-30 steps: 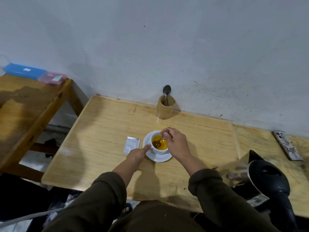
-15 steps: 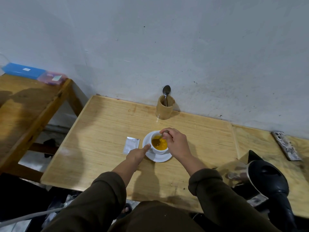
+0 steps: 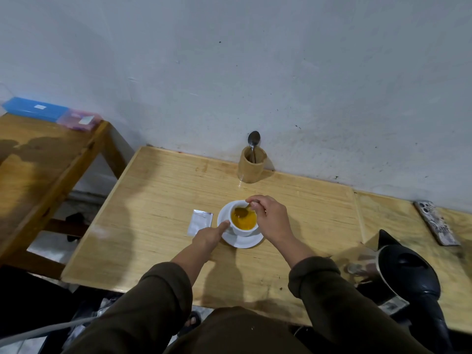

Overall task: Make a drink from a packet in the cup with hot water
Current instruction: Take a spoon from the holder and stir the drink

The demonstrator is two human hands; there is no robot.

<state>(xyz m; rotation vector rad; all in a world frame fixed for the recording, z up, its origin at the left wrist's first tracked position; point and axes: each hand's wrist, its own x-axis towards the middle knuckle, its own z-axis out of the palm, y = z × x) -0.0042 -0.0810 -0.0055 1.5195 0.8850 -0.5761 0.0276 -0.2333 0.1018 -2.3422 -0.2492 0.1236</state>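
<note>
We are stirring: right hand (image 3: 270, 219) pinching the metal spoon (image 3: 241, 212) in the white ceramic cup (image 3: 244, 222) of orange drink, left hand (image 3: 209, 237) forefinger bracing the cup's side (keep strokes slow, off the rim).

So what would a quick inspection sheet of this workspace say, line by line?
Surface: light wooden table, worn, against a scuffed wall.
Job's things: white cup of orange drink on a saucer; teaspoon in the drink; opened packet lying flat left of the saucer; black kettle at the right edge.
Clutter: wooden holder with a spare spoon; patterned flat object far right; blue box and pink box on the side table.
Grips: left hand, forefinger against the cup; right hand pinching the teaspoon.
Cables: grey cable bottom left.
Surroundings: bare wall; dim floor below.
</note>
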